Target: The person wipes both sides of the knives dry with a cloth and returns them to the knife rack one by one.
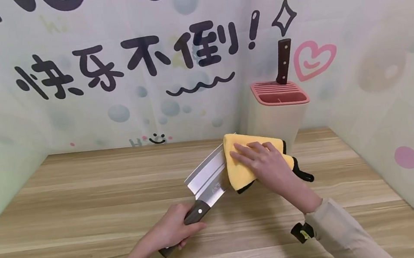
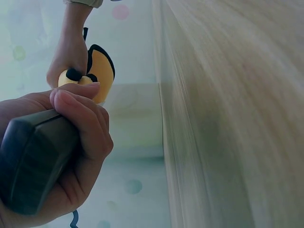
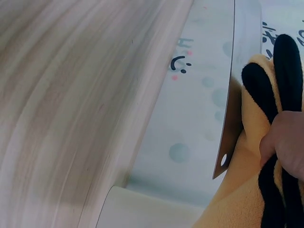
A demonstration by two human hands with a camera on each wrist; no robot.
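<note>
Left hand: fingers curled round the dark, riveted handle of a broad-bladed steel cleaver, gripping it; the handle's butt sticks out below the fist.
Right hand: fingers laid over a thick yellow cloth with black edging, holding it against the blade; the thumb's hold is partly lost in the folds, so its exact grip is hard to judge.
Cleaver: held above the table, between the two hands, slanting up from the left fist, its far part behind the cloth; the right wrist view shows a blade corner with a hole beyond the cloth's edge.
Knife block: cream-white, with a slotted pink top, standing just behind the cloth.
Brown-handled knife: upright in the block's rear slots.
Table: pale striped wood grain.
Backdrop: white, printed with dark characters, a pink heart and coloured spots.
</note>
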